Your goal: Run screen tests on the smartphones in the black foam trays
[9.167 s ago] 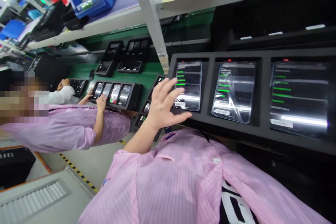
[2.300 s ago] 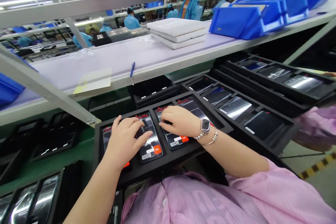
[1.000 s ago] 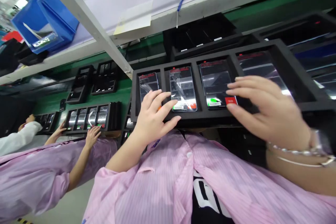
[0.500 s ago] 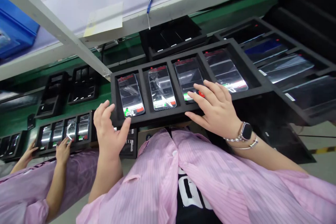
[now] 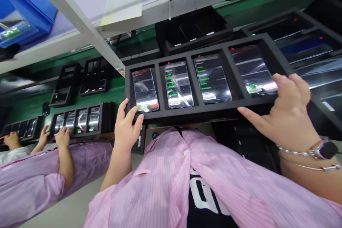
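A black foam tray (image 5: 184,114) lies before me with several smartphones in separate slots. My left hand (image 5: 127,124) is open at the tray's left front corner. Its index fingertip is at the lower left of the leftmost phone (image 5: 146,91), by a green mark on the lit screen. Green lines of text show on the two middle phones, the left one (image 5: 178,85) and the right one (image 5: 212,78). My right hand (image 5: 290,114) is open, fingers spread, over the lower right corner of the rightmost phone (image 5: 252,69); whether it touches the screen I cannot tell.
Another black tray (image 5: 192,32) sits behind mine, and a larger tray of phones (image 5: 307,42) is at the right. A white shelf post (image 5: 80,21) slants down at the left. Co-workers' hands (image 5: 62,137) work over another phone tray (image 5: 77,119) at the left.
My right hand has moved right, from the right middle phone to the rightmost one. My left index finger has reached the leftmost phone. Both middle screens have changed to green text lines.
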Tool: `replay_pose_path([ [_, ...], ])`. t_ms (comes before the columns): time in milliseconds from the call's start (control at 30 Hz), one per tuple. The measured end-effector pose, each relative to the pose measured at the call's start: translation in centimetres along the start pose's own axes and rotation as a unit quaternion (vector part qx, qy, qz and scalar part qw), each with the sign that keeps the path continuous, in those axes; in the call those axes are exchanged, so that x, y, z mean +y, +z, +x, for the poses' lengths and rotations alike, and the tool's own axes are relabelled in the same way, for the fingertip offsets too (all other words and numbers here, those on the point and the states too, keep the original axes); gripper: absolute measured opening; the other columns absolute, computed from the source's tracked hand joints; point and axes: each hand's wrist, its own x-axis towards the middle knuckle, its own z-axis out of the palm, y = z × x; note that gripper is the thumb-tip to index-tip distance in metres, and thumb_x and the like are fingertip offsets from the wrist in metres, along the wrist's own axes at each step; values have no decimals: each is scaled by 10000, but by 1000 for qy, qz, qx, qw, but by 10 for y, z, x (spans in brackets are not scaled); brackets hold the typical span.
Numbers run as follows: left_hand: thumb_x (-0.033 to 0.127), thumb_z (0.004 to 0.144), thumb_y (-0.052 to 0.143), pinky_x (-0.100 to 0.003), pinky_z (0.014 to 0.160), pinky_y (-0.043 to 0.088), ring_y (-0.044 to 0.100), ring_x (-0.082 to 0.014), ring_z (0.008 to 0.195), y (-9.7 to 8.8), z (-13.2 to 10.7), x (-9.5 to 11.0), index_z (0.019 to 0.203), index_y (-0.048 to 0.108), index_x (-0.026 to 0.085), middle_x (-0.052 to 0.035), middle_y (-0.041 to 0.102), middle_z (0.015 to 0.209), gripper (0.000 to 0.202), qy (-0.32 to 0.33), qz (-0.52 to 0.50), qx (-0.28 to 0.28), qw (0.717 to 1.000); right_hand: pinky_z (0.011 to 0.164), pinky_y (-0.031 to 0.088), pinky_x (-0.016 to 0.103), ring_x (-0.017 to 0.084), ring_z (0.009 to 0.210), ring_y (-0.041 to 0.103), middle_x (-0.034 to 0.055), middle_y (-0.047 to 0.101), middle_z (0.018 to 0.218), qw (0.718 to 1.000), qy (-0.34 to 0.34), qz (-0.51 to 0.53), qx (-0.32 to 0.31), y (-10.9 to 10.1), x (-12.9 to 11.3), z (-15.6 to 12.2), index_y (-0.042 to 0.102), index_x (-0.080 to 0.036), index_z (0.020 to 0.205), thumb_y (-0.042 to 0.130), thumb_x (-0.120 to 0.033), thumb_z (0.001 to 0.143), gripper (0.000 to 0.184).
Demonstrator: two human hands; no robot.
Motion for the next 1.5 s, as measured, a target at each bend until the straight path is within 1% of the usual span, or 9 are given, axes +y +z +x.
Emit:
replay_pose_path([
  [100,469,1039,538,-526,1251,408,458,-311,1522,-4,2,9,1419,585,211,-182,482,1588,461,8,10,25,1000,1208,315,804,562,1522,295,111,330,1693,999,-6,-21,-33,1,-1,-3,327,-359,1680,649,-507,1005,762],
  [200,478,1017,585,-597,1283,314,407,-349,1544,-8,10,27,1441,566,233,-186,481,1590,490,28,43,50,997,1213,327,781,541,1512,334,150,391,1652,999,-6,4,-34,-1,-4,4,317,-323,1685,646,-525,1005,782],
  [400,669,949,634,-719,1266,209,424,-432,1492,-6,41,72,1429,648,312,-165,418,1652,598,94,77,-83,989,1184,314,804,520,1450,421,209,467,1551,996,-16,22,-79,6,-18,34,610,-253,1460,521,-670,1020,613],
  [567,759,898,627,-781,1236,207,409,-504,1475,0,75,94,1468,636,347,-153,352,1696,703,59,143,-203,967,1072,310,889,518,1299,520,215,528,1417,989,3,-26,-142,19,-17,61,720,-256,1289,392,-763,1014,663],
  [800,741,925,597,-797,1229,195,405,-529,1482,11,125,92,1429,658,431,-73,327,1729,595,6,131,-206,970,996,227,958,564,1277,500,203,517,1445,988,54,-1,-148,44,9,101,748,-269,1212,535,-804,944,635],
  [967,753,882,661,-737,1288,132,276,-468,1581,3,105,88,1418,663,398,-57,302,1750,643,52,89,-111,988,1160,190,867,524,1467,365,164,406,1612,993,21,24,-117,24,-22,92,621,-280,1413,486,-707,1010,602],
  [1067,772,849,689,-685,1313,130,233,-434,1606,5,88,85,1446,636,365,-80,327,1739,724,56,72,-79,993,1218,198,798,463,1492,380,172,472,1581,992,-19,51,-117,21,-44,78,503,-246,1524,434,-674,1042,649],
  [1267,740,900,651,-660,1320,149,160,-446,1633,22,83,77,1502,597,302,-126,313,1738,746,52,75,-118,989,1239,247,727,425,1467,444,186,559,1509,992,-27,62,-102,38,-54,67,496,-144,1506,398,-664,1060,692],
  [1500,714,936,614,-687,1320,128,136,-462,1639,18,90,78,1522,580,322,-105,280,1756,705,49,87,-140,985,1237,290,677,400,1454,468,189,590,1475,993,-45,36,-106,39,-61,72,565,-113,1394,364,-642,1085,645],
])
